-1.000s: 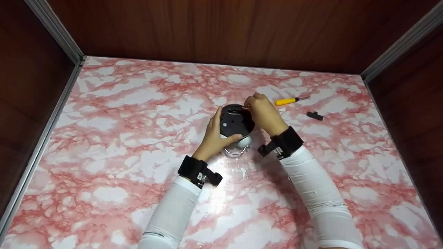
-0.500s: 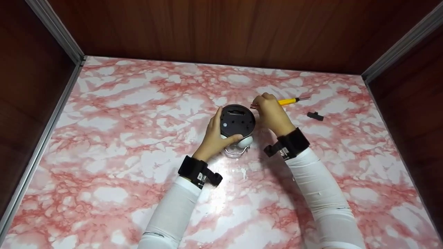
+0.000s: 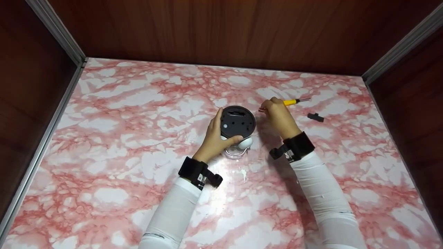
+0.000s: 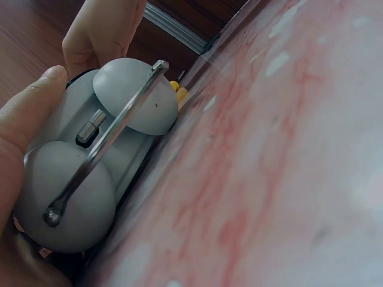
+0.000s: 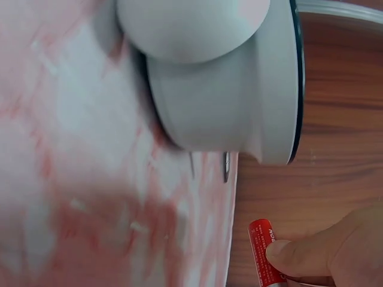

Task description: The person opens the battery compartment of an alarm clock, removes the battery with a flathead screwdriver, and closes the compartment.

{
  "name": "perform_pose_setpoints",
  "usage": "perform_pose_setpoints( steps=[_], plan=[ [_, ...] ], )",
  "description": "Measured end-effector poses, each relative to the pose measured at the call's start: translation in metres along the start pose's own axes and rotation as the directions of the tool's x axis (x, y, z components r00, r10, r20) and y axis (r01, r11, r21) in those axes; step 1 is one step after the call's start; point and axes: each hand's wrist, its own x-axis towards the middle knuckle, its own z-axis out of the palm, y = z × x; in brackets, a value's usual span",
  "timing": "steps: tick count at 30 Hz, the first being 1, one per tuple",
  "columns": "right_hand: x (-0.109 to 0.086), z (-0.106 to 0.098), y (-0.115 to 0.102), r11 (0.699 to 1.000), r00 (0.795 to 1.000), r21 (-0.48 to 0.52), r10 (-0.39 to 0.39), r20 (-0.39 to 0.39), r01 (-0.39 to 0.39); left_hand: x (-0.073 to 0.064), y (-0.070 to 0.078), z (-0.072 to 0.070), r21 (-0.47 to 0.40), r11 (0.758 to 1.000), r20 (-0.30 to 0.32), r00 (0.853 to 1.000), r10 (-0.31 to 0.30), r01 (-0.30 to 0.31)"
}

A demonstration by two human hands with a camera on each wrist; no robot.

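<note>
A twin-bell alarm clock [image 3: 238, 131] lies with its round black back up and its long battery slot [image 3: 236, 113] uncovered. My left hand [image 3: 213, 141] grips it, fingers along the left side and thumb across the edge near the bells. In the left wrist view, both grey bells [image 4: 66, 197] and the metal handle [image 4: 111, 140] show close up. To the right of the clock, my right hand [image 3: 279, 116] pinches a small red battery [image 5: 263, 251] between thumb and fingers, apart from the clock.
Beyond my right hand lies a yellow-handled screwdriver [image 3: 290, 102], partly hidden by the hand. A small black battery cover [image 3: 315, 117] rests farther right. Dark wood-grain panels [image 3: 221, 34] wall the back and both sides of the marbled table [image 3: 121, 145].
My right hand has drawn away from the clock's battery slot to the right, with the red battery in its fingers. The left hand and the clock have stayed put.
</note>
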Motion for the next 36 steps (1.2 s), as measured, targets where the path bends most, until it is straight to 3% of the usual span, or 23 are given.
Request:
perform_pose_setpoints(
  steps=[14, 21, 28, 36],
  plan=[
    [-0.013, 0.003, 0.032, 1.000, 1.000, -0.005, 0.027, 0.000, -0.027, 0.000, 0.000, 0.000, -0.005, 1.000, 0.021, 1.000, -0.009, 0.009],
    [-0.016, 0.004, 0.049, 1.000, 1.000, -0.005, -0.004, -0.014, 0.004, -0.001, 0.001, -0.001, -0.005, 1.000, 0.017, 1.000, -0.009, 0.009],
    [-0.022, -0.001, 0.059, 0.997, 0.997, 0.001, 0.083, -0.007, -0.083, 0.000, 0.001, -0.002, -0.013, 1.000, 0.020, 1.000, 0.000, 0.001],
    [-0.030, -0.005, 0.072, 0.994, 0.993, -0.015, 0.109, -0.043, -0.110, 0.000, 0.002, -0.001, -0.014, 1.000, 0.013, 1.000, -0.003, 0.003]
  ],
)
